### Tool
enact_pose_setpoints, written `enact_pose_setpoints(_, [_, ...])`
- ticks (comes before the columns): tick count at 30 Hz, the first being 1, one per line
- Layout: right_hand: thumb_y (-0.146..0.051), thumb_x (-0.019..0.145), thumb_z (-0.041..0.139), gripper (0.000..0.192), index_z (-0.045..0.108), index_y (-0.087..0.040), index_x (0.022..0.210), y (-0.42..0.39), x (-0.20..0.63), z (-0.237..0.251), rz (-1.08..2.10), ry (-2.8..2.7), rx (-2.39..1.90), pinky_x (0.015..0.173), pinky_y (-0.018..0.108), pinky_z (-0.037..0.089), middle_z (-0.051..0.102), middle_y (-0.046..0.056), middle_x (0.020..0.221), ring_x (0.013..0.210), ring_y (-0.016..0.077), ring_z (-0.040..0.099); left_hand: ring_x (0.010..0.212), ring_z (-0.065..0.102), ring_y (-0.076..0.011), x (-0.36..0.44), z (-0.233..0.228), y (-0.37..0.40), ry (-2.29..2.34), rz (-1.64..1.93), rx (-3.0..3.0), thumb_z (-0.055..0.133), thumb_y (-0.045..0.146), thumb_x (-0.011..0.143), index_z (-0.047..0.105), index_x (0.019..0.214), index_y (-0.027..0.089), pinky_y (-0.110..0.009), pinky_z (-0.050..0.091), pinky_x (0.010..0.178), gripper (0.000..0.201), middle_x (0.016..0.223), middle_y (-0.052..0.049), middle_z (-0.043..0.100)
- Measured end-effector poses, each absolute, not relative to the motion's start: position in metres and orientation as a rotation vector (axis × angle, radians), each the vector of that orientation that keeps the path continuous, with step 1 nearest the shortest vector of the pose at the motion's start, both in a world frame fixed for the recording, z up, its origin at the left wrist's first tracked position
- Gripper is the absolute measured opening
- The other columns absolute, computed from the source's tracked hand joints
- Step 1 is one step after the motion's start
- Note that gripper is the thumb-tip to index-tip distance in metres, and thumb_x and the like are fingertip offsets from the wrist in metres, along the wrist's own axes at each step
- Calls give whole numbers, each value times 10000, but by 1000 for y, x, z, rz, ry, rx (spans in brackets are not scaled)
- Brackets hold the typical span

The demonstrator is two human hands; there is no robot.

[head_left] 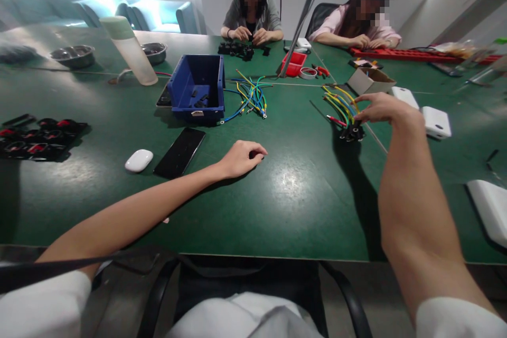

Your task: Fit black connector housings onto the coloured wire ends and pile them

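Observation:
My left hand point(242, 159) rests on the green table with its fingers curled toward the thumb. A dark spot shows by the fingertips; whether a small thing is pinched there I cannot make out. Out to the right, my right hand point(378, 108) reaches down onto a bundle of wires point(338, 99) in yellow, green, blue and red, its finger and thumb closed about some of them. Black-sleeved wire ends point(351, 132) lie below that hand. A second pile of loose wires point(252, 96) with ring terminals lies between the hands, farther back.
A blue bin point(198, 111) holds small black parts. Nearby are a phone point(180, 153), a white earbud case point(139, 160), a bottle point(132, 55), black-and-red parts point(39, 138), a cardboard box point(370, 83) and white devices point(435, 121). Two people point(253, 16) sit working across the table.

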State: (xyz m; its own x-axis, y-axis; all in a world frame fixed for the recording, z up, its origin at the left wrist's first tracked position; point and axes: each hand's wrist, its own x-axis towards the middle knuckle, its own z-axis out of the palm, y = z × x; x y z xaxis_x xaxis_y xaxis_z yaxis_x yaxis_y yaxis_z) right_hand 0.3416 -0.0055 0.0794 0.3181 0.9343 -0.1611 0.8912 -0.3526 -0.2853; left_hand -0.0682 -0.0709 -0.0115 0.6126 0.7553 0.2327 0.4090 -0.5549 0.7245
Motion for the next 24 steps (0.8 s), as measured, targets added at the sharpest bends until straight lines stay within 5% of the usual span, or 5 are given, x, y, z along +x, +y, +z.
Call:
enact_pose_setpoints(17, [-42,694,744,595,614,-127,1268,-6,341,72,465,-1602,-2460,537,313,465,650,68,612,519,161,592,835,679,-166,-69,-9,-74,923,724,2183,551,140,832,737,917,172,-279,510,783,207,948,-44,749])
enact_pose_setpoints(24, [-13,667,741,448,660,-89,1101,0,344,64,440,-1565,-2479,530,314,457,636,66,542,474,176,577,827,677,-166,-68,-11,-72,895,715,2217,552,148,837,738,922,182,-281,510,780,207,938,-40,748])
